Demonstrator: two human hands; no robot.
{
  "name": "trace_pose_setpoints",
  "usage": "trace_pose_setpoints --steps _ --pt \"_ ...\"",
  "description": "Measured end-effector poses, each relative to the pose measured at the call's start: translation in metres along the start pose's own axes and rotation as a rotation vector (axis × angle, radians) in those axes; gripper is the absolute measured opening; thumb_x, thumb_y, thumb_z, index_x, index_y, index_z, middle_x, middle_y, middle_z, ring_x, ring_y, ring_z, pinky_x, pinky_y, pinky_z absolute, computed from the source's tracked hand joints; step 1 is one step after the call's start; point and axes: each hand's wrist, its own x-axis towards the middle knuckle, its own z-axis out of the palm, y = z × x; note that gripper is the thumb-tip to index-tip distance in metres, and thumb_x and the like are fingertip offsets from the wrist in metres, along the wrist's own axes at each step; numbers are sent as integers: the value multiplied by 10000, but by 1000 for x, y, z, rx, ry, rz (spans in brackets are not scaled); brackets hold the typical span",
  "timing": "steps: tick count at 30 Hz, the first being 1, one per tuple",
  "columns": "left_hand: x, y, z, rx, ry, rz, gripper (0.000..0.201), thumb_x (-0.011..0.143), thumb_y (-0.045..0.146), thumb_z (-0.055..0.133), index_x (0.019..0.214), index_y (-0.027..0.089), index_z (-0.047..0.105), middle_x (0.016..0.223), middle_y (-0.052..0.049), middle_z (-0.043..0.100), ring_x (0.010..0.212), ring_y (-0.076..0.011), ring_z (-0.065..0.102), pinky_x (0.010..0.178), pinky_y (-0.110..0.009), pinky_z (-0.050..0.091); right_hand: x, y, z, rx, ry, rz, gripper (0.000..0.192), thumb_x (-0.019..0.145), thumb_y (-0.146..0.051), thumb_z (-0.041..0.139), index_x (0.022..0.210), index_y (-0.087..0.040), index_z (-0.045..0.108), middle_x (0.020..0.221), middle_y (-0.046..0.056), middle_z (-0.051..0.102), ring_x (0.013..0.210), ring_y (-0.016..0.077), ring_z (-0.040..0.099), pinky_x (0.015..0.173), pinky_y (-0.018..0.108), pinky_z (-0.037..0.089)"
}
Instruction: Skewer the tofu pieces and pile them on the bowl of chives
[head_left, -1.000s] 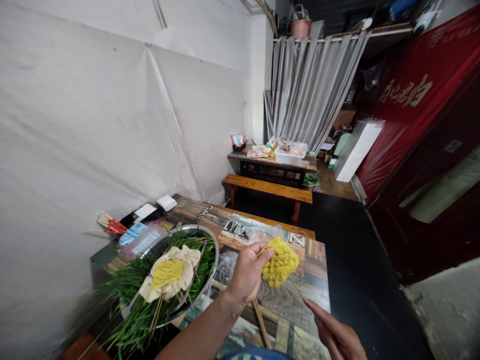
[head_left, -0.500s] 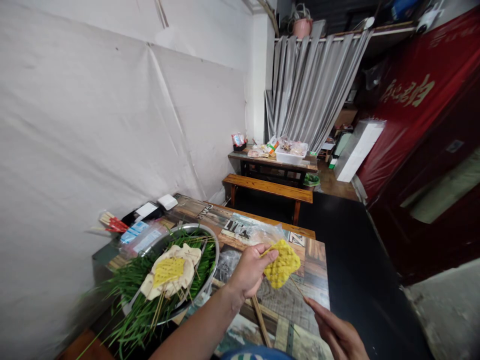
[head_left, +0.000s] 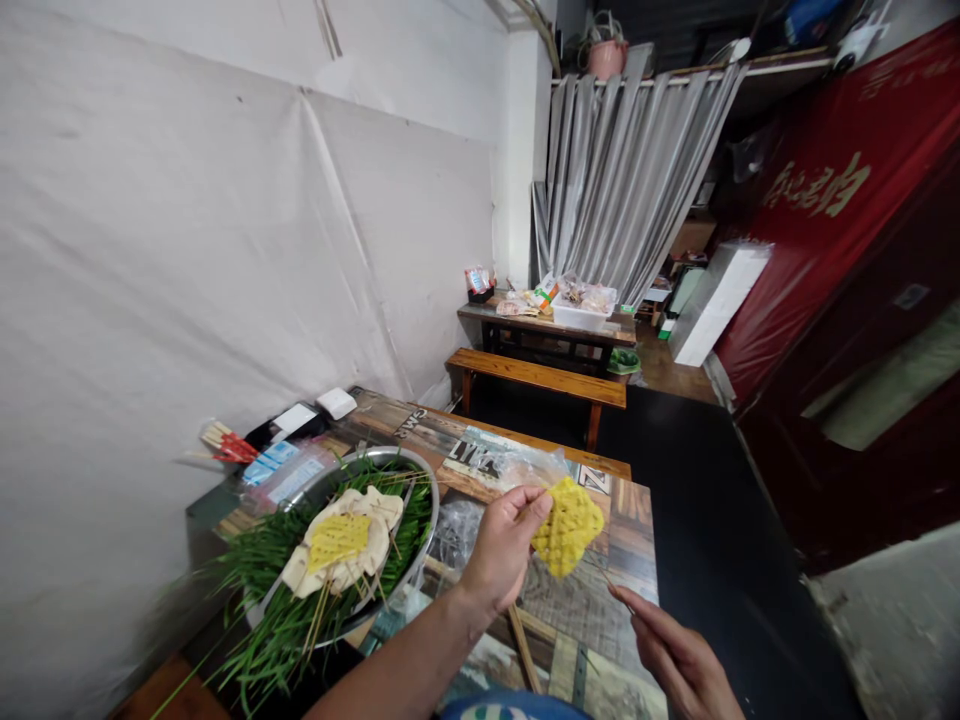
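possibly the yellow lattice sheet (head_left: 568, 525), pinched by the left hand (head_left: 501, 552) over the table's near edge, could be torn if the skewer (head_left: 616, 588) (gripped by the right hand (head_left: 679, 662)) is pushed askew.

The left hand (head_left: 504, 548) is raised on a bare forearm that is extended up from the lower edge of the view, with the thumb and forefinger pinched together and the remaining fingers curled beneath. The right hand (head_left: 679, 662) is held lower and to the right, well apart from the left, with its fingers extended and drawn together towards the left hand; its wrist is cut off by the frame.
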Motion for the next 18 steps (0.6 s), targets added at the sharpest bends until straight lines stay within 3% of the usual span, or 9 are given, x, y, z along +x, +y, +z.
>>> trace_pose_setpoints --steps 3,6,13,16,18 --pt "2 -2 0 7 77 9 231 647 309 701 736 122 598 675 -24 648 665 -147 602 674 -258 449 0 -2 -2 -17 -44 -23 363 866 -198 448 1212 -217 555 1080 59 670 816 144 675 705 151 499" --pt "3 -2 0 -6 82 2 251 626 322 714 712 126 583 641 -7 631 634 -129 585 659 -245 440 0 -4 -3 -26 -32 -35 354 862 -209 451 1193 -205 577 1101 72 658 946 181 638 754 178 490" --pt "4 0 1 51 22 -31 314 591 383 725 701 116 600 605 -6 615 582 -111 544 580 -223 421 -2 -3 0 23 19 4 353 847 -193 468 1175 -237 592 894 43 716 626 135 652 605 173 510" --pt "5 1 1 82 0 -44 308 579 369 736 691 108 616 602 -9 617 593 -107 545 603 -223 427 -3 0 1 50 24 23 359 849 -190 462 1182 -242 586 759 24 710 564 126 624 555 168 500" --pt "5 1 1 116 -3 -40 293 586 354 735 691 102 627 601 -11 620 589 -104 544 602 -220 426 -4 1 2 60 28 38 352 846 -195 470 1171 -244 596 816 32 714 587 132 629 567 176 503"
